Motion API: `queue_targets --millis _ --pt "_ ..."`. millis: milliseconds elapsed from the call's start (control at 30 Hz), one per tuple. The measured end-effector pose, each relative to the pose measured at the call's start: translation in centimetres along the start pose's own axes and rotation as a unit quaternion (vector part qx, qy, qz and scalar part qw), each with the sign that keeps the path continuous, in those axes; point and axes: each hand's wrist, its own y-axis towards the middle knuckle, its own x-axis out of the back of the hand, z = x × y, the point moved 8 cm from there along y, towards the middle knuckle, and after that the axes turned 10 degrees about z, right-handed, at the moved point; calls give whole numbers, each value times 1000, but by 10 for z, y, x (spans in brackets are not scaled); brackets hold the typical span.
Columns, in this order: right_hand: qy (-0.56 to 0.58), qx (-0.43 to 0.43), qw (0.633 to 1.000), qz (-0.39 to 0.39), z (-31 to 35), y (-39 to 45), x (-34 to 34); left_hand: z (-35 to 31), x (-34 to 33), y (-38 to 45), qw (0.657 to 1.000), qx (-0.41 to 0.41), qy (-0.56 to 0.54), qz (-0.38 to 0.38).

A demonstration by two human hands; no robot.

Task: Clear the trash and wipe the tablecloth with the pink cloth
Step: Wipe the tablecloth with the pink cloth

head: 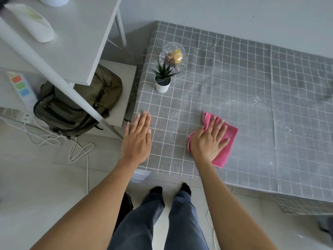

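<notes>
A grey tablecloth (234,83) with a white grid covers the low table. My right hand (210,139) presses flat on the folded pink cloth (229,141) near the table's front edge, fingers spread over it. My left hand (137,139) lies flat and open on the tablecloth at its front left corner, holding nothing. White crumbs and dusty smears (256,101) show on the tablecloth to the right of the pink cloth.
A small potted plant (163,77) and a clear glass dome (173,55) with yellow contents stand at the table's back left. A green backpack (75,103) sits under a white shelf (77,40) to the left, with white cables (79,150) on the floor.
</notes>
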Motion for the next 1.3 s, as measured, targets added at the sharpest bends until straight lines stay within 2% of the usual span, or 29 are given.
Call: queue_targets --millis 167,300,367,500,633,700,867,933,1067,1133,1200,1300 --pt "-64 231 969 65 101 -39 -48 1 -2 1 1000 8 26 -4" --pt "-90 273 955 72 102 -38 -52 -4 -3 1 998 -23 51 1" --pt "-102 270 955 61 91 -27 -44 -4 -3 1 999 -28 35 7" --pt "-82 173 981 37 60 2 -22 -2 -2 1 1000 -16 1 12" --pt "-39 111 993 27 63 -2 -22 -2 0 1 1000 -6 -12 6" --pt "-39 124 991 34 72 -10 -28 -2 1 0 1000 -2 -13 2" --pt "-109 296 946 68 95 -42 -46 -4 2 0 1000 -1 -7 -3" --pt "-111 284 951 60 83 -27 -38 -5 2 1 1000 -3 -11 0" --pt "-75 157 984 38 54 4 -19 -3 2 1 1000 1 -3 -1" --pt "-71 140 987 31 59 -1 -21 -4 2 1 1000 2 -3 -2" --pt "-70 157 984 39 70 -10 -27 -4 2 1 1000 3 -2 -5" --pt "-99 249 962 57 88 -33 -41 -3 1 1 1000 1 -3 -5"
